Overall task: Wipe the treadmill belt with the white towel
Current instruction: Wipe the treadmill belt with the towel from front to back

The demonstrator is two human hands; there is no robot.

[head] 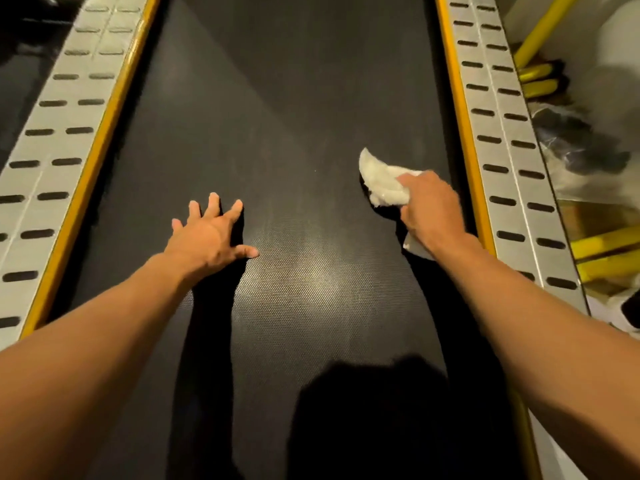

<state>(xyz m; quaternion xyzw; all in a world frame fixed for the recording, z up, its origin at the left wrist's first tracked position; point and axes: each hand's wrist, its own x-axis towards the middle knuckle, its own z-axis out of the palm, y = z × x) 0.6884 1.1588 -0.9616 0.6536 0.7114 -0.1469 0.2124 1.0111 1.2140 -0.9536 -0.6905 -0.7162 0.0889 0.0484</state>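
- Treadmill belt: dark and textured. Its long axis runs straight away from the person, between yellow-edged side rails.
- Left hand: fingers spread flat, resting on the belt left of centre, holding nothing.
- Right hand: clenched round the towel, near the right rail.
- White towel: bunched and pressed to the belt's right side. It sticks out ahead of the right hand, well apart from the left.
- Likely stroke: leftward across the belt, or onward along it.

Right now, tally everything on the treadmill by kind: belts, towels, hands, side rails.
Belt: 1
White towel: 1
Hands: 2, left hand, right hand
Slotted side rails: 2, left rail, right rail
Total: 6
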